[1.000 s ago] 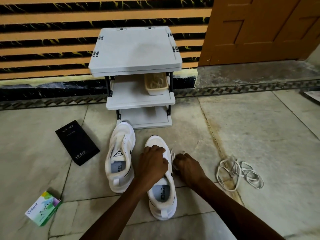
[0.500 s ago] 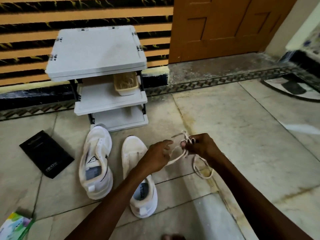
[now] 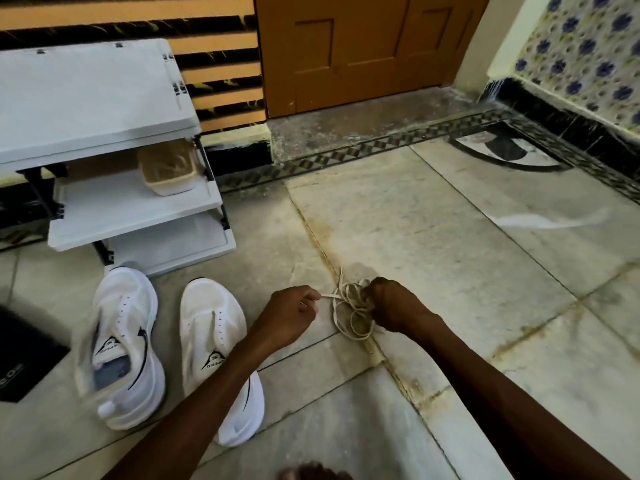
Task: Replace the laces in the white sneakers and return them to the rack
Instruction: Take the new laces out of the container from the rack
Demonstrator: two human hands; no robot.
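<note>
**Lace gathered in 2 hands beside bare sneakers**

A person holds a cream lace [image 3: 353, 294] low over a stone floor [image 3: 450, 237]. The right hand [image 3: 394, 306] curls its fingers around the coiled bulk of the lace. The left hand [image 3: 289, 315] pinches 1 free end, and a short strand runs roughly left to right between them. Loose loops hang below the right hand. The near sneaker [image 3: 214, 341] lies just left of the left hand, toe toward the rack [image 3: 86, 98], with no lace in it. The far sneaker [image 3: 121, 341] sits beside it, further left. The left hand is the closer to both shoes, so threading would likely start from that pinched end, carried leftward. Whether this lace is old or new cannot be told.
</note>
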